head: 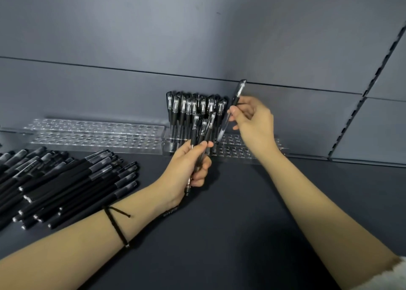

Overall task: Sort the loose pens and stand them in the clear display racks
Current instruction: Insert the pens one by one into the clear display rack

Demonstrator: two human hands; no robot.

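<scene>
My right hand [252, 118] pinches one pen [238, 94], its long axis tilted cap-up, tip aimed down-left at the clear rack [239, 151] just below; which hole it meets I can't quite tell. My left hand [186, 166] grips a spare bundle [204, 127] nearby

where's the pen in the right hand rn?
Head view, right of centre: the right hand pinches the single pen tilted, just right of the standing pens in the clear rack.

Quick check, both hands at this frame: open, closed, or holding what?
Left hand: closed around a small bunch of pens, held upright.
Right hand: pinching a single pen, tilted above the right clear rack.
</scene>
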